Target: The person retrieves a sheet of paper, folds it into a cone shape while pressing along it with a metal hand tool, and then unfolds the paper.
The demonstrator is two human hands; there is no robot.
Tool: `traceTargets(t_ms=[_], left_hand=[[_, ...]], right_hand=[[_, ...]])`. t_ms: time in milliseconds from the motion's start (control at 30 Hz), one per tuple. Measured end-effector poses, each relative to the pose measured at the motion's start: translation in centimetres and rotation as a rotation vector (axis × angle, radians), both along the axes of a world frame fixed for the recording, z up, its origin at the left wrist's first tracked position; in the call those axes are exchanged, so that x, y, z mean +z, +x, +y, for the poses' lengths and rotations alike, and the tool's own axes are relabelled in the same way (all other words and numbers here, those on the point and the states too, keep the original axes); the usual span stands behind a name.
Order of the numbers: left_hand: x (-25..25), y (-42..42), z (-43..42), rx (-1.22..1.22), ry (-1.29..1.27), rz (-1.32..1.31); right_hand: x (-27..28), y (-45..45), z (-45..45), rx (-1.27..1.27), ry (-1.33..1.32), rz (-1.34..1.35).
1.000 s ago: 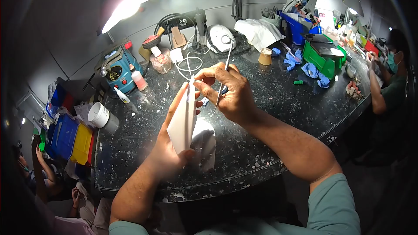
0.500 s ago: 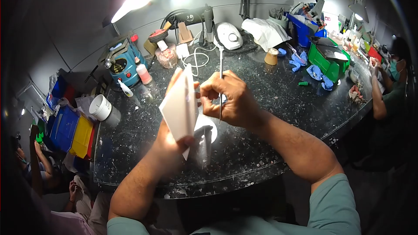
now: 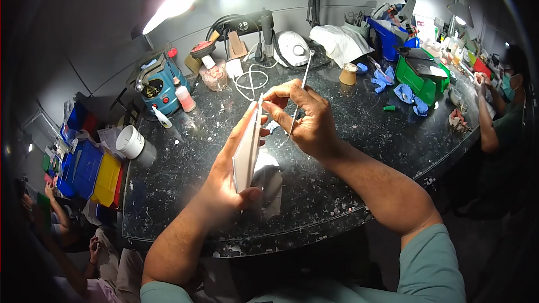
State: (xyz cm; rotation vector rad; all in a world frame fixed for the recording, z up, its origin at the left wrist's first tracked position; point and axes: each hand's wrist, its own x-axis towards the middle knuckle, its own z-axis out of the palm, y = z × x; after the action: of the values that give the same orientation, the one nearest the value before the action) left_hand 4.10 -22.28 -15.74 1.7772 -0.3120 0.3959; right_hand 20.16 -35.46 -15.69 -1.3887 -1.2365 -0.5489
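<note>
A flat white plate-like box [image 3: 247, 151] stands upright on edge, with my left hand [image 3: 227, 174] wrapped round its sides, thumb at the bottom. At its top edge, the thumb and forefinger of my right hand [image 3: 306, 115] pinch close to the corner; whether they touch it is too small to tell. A thin metal instrument [image 3: 308, 70] is held slanting through my right hand, its tip pointing down. Below the hands, the dark speckled bench [image 3: 325, 191] shows a bright patch of light.
A blue-green machine [image 3: 161, 87], a pink bottle [image 3: 184, 96] and a white tub [image 3: 130, 142] stand left. Behind are a white rounded device [image 3: 292, 49] and a white cloth [image 3: 341, 44]. Right are a green bin [image 3: 418, 78] and a masked person [image 3: 505, 101].
The white box has turned more edge-on and shifted slightly right. My right hand moved away from its top edge, then back up to it, and the instrument tilted again.
</note>
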Motion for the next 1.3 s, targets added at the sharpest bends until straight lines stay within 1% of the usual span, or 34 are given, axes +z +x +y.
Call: traceTargets(t_ms=[200, 367, 433, 467, 500, 567, 600, 700, 733, 767, 833, 967, 1067, 1167, 1233, 1300], left_hand=[[-0.2, 0.2, 0.9, -0.057, 0.090, -0.061], [-0.6, 0.9, 2.2, -0.080, 0.364, -0.172], [-0.8, 1.0, 1.8, -0.054, 0.225, -0.124], [-0.7, 0.9, 1.8, 0.011, 0.161, -0.105], [-0.9, 0.9, 1.5, 0.122, 0.077, -0.138], [-0.8, 0.7, 3.0, 0.162, -0.082, -0.081], [-0.9, 0.9, 3.6, 0.182, -0.085, -0.108], [-1.2, 0.8, 3.6, 0.131, -0.091, -0.061], [-0.9, 0.8, 3.3, 0.100, -0.041, -0.045], [-2.2, 1.5, 3.4, 0.033, -0.047, -0.104], [-1.4, 1.2, 2.6, 0.007, 0.094, -0.153], [-0.9, 0.8, 1.3, -0.036, 0.053, -0.095], [-1.0, 0.9, 1.2, -0.022, 0.023, -0.063], [-1.1, 0.9, 1.5, -0.125, 0.024, -0.122], [-1.2, 1.1, 1.5, -0.127, 0.037, -0.129], [-1.3, 1.1, 1.7, -0.124, 0.053, -0.114]], right_hand=[[0.3, 0.2, -0.3, 0.102, -0.018, 0.057], [0.3, 0.2, -0.3, 0.116, -0.048, 0.037], [0.3, -0.3, -0.3, 0.093, -0.104, 0.111], [0.2, -0.3, -0.4, 0.092, -0.137, 0.037], [0.0, -0.6, -0.4, 0.116, -0.174, 0.029], [-0.2, -1.6, -0.2, 0.156, -0.220, 0.037], [-0.3, -1.8, -0.2, 0.171, -0.231, -0.006], [-0.5, -2.2, 0.5, 0.143, -0.127, -0.064], [-0.4, -2.3, 0.3, 0.113, -0.136, -0.031], [-0.1, -2.3, 0.2, 0.065, -0.130, 0.013], [-0.2, -1.3, 0.4, -0.002, -0.080, 0.056], [-0.7, 0.2, 0.4, -0.007, -0.022, 0.094], [-0.7, 0.4, 0.3, 0.011, 0.002, 0.067], [-0.6, 0.4, 0.2, 0.012, 0.001, 0.033], [-0.4, 0.3, 0.1, -0.004, -0.005, 0.010], [-0.4, 0.2, 0.0, 0.009, -0.028, 0.069]])
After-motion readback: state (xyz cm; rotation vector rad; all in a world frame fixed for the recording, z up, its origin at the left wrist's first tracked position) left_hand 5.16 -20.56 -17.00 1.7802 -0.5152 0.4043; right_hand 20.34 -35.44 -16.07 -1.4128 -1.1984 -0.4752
